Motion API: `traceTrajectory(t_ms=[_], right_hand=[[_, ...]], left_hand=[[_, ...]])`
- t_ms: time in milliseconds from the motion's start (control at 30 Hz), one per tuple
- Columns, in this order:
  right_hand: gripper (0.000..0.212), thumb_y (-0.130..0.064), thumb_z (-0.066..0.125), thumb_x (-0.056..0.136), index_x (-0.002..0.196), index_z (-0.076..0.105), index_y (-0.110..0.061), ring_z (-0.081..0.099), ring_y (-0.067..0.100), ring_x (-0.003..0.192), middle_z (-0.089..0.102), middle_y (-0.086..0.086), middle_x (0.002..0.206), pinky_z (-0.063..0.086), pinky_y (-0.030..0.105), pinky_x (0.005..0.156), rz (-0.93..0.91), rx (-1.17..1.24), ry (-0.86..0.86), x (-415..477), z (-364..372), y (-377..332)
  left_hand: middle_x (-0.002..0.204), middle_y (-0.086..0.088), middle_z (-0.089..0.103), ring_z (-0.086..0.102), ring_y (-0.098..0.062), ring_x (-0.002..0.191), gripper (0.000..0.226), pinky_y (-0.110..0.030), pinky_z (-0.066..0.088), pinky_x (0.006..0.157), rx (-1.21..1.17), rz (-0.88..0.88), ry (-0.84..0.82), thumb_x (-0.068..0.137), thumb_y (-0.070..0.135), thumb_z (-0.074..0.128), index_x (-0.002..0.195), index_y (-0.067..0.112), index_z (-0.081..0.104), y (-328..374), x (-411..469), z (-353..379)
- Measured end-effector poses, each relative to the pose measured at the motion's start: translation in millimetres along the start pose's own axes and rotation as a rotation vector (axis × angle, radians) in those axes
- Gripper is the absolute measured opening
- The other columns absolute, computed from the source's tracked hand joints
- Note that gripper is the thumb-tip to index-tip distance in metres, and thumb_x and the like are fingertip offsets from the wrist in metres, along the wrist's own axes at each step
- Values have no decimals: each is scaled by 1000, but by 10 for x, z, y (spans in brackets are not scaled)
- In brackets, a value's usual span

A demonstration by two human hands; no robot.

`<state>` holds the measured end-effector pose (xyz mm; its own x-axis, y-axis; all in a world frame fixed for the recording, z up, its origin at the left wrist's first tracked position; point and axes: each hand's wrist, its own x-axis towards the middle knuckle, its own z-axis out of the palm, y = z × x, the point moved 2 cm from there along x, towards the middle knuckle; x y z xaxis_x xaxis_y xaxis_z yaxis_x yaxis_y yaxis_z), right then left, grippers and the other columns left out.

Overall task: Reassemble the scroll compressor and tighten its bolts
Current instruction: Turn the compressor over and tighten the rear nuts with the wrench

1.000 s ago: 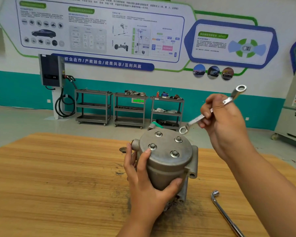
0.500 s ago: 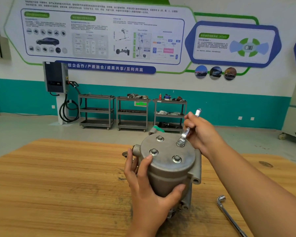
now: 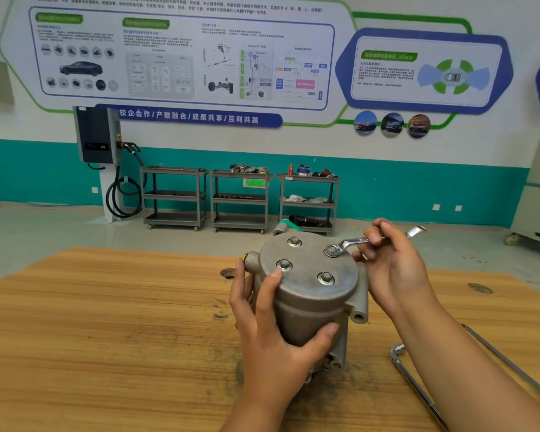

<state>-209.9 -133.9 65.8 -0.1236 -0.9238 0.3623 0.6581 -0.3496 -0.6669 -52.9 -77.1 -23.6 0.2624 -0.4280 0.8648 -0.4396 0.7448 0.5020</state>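
Key relation: the spanner (image 3: 351,243) has its ring end seated over the wrenched bolt (image 3: 332,251). This bolt lies just off the right hand's (image 3: 393,266) fingertips, on the side toward the left hand (image 3: 272,335).
Long axis: the spanner's shank runs from that bolt out through the right hand and past it, roughly level with the end cover (image 3: 309,266). Its open end sticks out beyond the knuckles. The judgement is that the next move is a sweep of the handle about the bolt.
Nearer hand: the right hand is next to the wrenched bolt. The left hand is across the cover from it, nearer the person.
Right hand: it pinches the spanner's shank between thumb and fingers, just beside the cover's rim.
Left hand: it wraps around the body of the scroll compressor (image 3: 306,310). The thumb is on the side toward the right hand, and one fingertip reaches up to the cover's edge.
Compressor location: it stands on the table (image 3: 106,322) between the two hands, cover up and tilted toward the person.
Bolts counted: four on the cover. One is under the ring end and three are free (image 3: 294,242) (image 3: 284,265) (image 3: 325,278).
Spanners counted: one, in the right hand.
Other tools counted: one L-shaped wrench (image 3: 413,381) lies on the table under the right forearm, and one long bar (image 3: 508,363) lies outside that forearm.
Hands counted: two, both occupied.
Risk judged: the ring may slip off the bolt if the handle lifts during the swing.
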Motion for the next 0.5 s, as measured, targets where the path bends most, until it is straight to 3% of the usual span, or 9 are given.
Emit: traceTrajectory(t_ms=[167,367,433,500], right_hand=[[11,-12,39,91,85,48,-14,39,10,53,50,-4,61,40,17,51,-93,37,-50,-317,-65,-2],[5,-12,52,88,88,54,-16,45,10,63,58,-3,70,44,17,60,-289,-154,-32,-626,-7,63],[13,-15,54,84,87,64,-23,48,9,66,62,-3,75,46,18,65,-392,-278,13,-731,20,92],[23,-18,55,84,90,69,-35,56,7,75,67,-7,83,47,16,72,-534,-503,58,-850,48,126]], left_hand=[[149,20,6,7,-6,146,81,-37,27,108,17,-3,22,62,55,72,131,46,30,22,-10,37],[151,18,6,8,-16,148,82,-22,23,112,0,-8,23,62,54,73,131,45,30,-4,-23,23],[151,15,7,8,-12,148,82,-13,20,112,-3,2,25,62,53,73,132,42,30,-12,-22,20],[151,14,8,7,-6,147,83,-13,20,112,8,2,22,62,54,73,132,42,30,-17,-23,20]])
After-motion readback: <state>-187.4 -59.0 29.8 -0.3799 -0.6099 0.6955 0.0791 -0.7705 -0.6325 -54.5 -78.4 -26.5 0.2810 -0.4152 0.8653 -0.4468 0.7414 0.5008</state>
